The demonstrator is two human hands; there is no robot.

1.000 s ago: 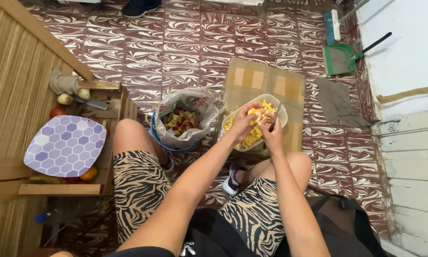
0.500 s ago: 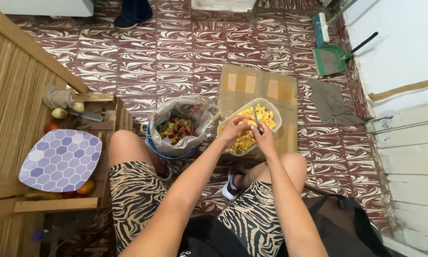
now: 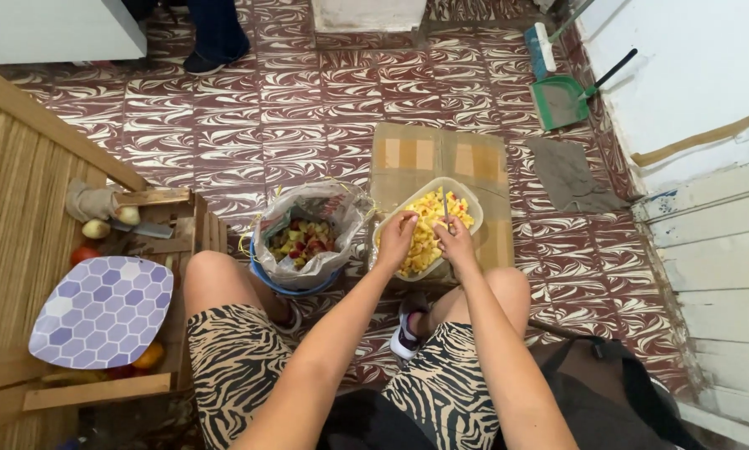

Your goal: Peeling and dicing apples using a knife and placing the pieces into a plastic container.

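Hands at frame centre, cutting fruit over tub [image 3: 466,193]. Left hand [image 3: 397,238] pinches a piece; right hand [image 3: 456,242] grips knife [image 3: 445,210]. Next cut needs fingers kept clear.

At the centre of the frame, a knife [image 3: 446,212] is held by the right hand [image 3: 455,243] over a tub [image 3: 468,193] of yellow pieces; the left hand [image 3: 397,237] is kept beside it. A lined bucket [image 3: 301,247] of peelings is seen to their left.
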